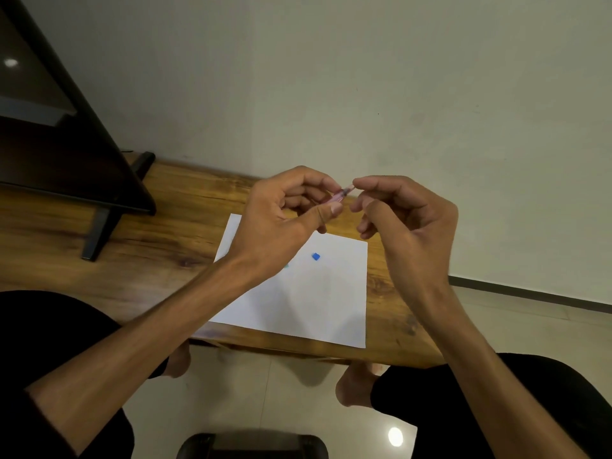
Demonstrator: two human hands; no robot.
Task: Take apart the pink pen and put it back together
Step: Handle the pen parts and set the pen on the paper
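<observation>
The person is sitting at a low wooden table with a white sheet of paper lying on it, and pretty much everything here is easiest to place off that paper. Both hands are raised above its far edge, close together. The left hand is curled around the pink pen, pinching it between thumb and forefinger with the other fingers folded in behind — only a short stretch of the translucent pink barrel pokes out toward the right. The right hand has its thumb and forefinger pinched tight on the thin end sticking out of that barrel, the rest of its fingers loosely curled underneath. It's too small and blurry to tell which part of the pen that thin bit is, or whether it's seated in the barrel or partly out. So the pen sits in the air between the two hands, over the paper's far edge and not touching the table. On the paper itself, near the middle, there's a small blue piece, and just left of it a tiny greenish speck mostly hidden by the left wrist — hard to say what either one is. Well off to the left of the paper, a dark stand rests on the table.
</observation>
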